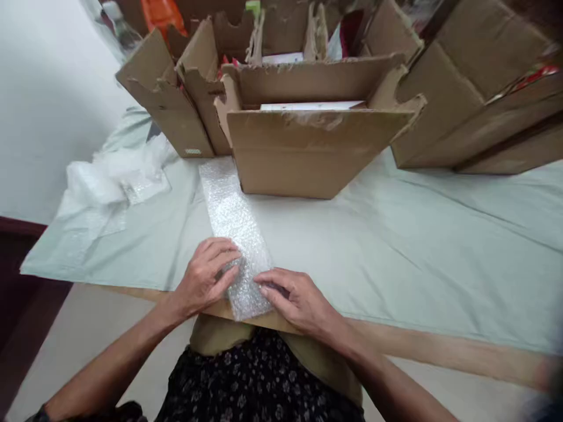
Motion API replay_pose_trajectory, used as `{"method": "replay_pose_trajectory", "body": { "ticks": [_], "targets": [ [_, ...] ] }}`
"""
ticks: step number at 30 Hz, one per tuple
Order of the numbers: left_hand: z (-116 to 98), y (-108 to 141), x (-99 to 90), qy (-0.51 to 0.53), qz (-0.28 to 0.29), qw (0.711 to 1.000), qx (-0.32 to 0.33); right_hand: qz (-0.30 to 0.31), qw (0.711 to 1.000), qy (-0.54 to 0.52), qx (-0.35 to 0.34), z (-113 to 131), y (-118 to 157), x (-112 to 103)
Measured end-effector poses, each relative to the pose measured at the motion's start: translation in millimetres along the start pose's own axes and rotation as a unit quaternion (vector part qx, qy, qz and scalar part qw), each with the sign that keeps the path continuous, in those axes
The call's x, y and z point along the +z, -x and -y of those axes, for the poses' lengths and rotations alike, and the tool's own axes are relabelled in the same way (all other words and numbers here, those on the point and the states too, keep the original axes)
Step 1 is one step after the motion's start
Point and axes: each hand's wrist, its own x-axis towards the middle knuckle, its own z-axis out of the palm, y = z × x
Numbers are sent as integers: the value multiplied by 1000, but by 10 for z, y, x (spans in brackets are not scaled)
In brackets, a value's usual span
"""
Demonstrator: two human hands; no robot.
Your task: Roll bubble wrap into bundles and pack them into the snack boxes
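A long strip of bubble wrap (240,228) lies on the cloth-covered table, its near end reaching over the front edge. My left hand (211,275) rests on the strip's left side, fingers slightly bent and apart. On the right side, my right hand (292,296) touches the wrap with fingertips, thumb and index finger separated by a gap. Neither hand grips anything that I can make out. The strip's far end lies beside a cardboard box (303,152) that holds a white item (312,106).
More crumpled bubble wrap (101,187) lies at the left of the table. Several cardboard boxes line the back, among them a left one (171,111) and large right ones (444,111). An orange object (162,16) and a clear bottle (121,26) stand behind.
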Motion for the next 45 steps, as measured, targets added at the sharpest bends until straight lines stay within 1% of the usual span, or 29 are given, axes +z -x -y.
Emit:
{"method": "replay_pose_trajectory", "body": {
  "ticks": [3,5,8,10,12,14,16,18,20,22,25,28,32,35,38,41,45],
  "targets": [
    [-95,175,-36,105,42,991,-73,19,996,-79,38,45,27,-28],
    [-107,259,-73,185,53,974,-115,7,985,-159,63,73,14,-15],
    [-52,319,-128,291,43,943,-157,-37,954,-288,77,121,-66,43],
    [-7,312,-133,312,30,932,-184,-53,935,-345,64,150,-151,87],
    [17,273,-101,278,-10,933,-228,-51,925,-373,52,160,-243,128],
    [20,212,-43,201,-76,939,-269,-55,923,-377,53,138,-319,165],
    [10,147,16,114,-134,943,-281,-65,927,-363,63,88,-363,196],
    [-1,94,59,52,-161,947,-272,-67,933,-346,71,34,-375,213],
    [-6,61,80,25,-169,951,-258,-54,938,-335,71,-5,-371,215],
    [-6,45,87,21,-169,954,-247,-39,941,-328,70,-23,-369,207],
    [10,32,87,13,-171,954,-246,-29,942,-325,72,-26,-381,197],
    [36,28,98,-27,-169,952,-253,-38,943,-323,69,-25,-388,202],
    [44,42,124,-87,-162,953,-242,-56,946,-315,51,-26,-376,220],
    [33,42,137,-86,-170,953,-237,-52,946,-316,52,-22,-379,216],
    [28,16,144,-67,-180,949,-252,-44,945,-318,57,-22,-397,197],
    [35,-19,155,-65,-173,947,-263,-39,946,-316,54,-39,-417,185],
    [63,-40,169,-87,-159,949,-257,-33,954,-296,45,-42,-406,193]
  ]
}}
